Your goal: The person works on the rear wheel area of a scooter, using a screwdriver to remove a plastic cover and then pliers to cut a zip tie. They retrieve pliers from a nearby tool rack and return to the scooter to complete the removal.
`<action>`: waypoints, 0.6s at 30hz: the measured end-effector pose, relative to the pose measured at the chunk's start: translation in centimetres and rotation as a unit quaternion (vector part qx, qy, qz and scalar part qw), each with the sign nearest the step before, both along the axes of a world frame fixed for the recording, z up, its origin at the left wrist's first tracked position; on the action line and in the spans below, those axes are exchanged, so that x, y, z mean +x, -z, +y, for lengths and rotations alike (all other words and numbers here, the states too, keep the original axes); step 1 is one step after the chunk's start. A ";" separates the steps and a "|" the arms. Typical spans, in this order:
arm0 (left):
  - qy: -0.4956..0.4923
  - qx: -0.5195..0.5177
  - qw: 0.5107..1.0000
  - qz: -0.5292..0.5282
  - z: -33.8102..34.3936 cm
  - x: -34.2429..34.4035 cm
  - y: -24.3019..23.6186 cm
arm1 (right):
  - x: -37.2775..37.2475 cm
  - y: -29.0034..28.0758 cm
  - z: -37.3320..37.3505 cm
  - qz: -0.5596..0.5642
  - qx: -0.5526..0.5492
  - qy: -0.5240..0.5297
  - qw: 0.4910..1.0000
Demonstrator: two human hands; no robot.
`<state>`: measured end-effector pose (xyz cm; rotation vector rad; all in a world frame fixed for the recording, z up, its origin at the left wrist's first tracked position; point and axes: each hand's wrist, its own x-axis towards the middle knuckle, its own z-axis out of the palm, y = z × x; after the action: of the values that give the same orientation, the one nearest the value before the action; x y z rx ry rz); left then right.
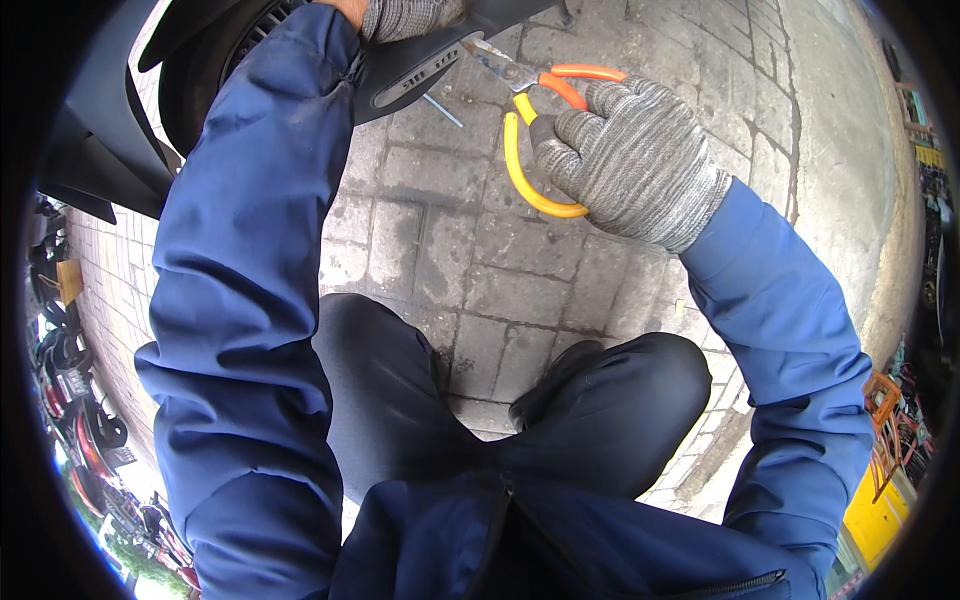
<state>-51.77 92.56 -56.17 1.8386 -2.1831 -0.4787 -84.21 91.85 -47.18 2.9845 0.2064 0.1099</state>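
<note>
Grey paving stones [480, 250] underfoot; right hand [635, 165] grips orange-handled pliers [530, 130]

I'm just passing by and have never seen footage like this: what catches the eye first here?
First, the bright orange and yellow shears at top centre, gripped by the grey-gloved right hand, blades pointing at a black vehicle panel. The gloved left hand rests on that panel at the top edge. Below, blue sleeves frame dark trousers over grey paving stones.

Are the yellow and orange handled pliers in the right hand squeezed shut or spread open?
Spread open. The pliers' yellow handle bows well away from the orange one, with the gloved right hand's fingers between them. The tip reaches the black panel.
</note>
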 end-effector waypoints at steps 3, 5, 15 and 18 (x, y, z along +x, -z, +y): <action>0.037 -0.038 0.996 -0.068 0.1 -0.1 0.3 | 0.9 -1.8 -0.6 0.045 -0.002 0.003 0.999; 0.007 -0.069 0.997 -0.046 0.7 -0.5 0.2 | 1.6 -2.9 -0.5 0.064 0.007 0.000 0.998; -0.088 -0.043 0.992 -0.084 0.5 -2.2 0.6 | 4.1 -5.3 -2.1 0.133 0.010 0.020 0.991; -0.038 -0.047 0.992 -0.108 1.0 -2.9 -1.2 | 6.0 -6.8 -2.3 0.155 -0.008 0.029 0.987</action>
<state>-54.71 93.56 -54.93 1.9952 -2.2153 -0.1648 -78.17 89.54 -40.36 2.9729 0.1524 -0.3632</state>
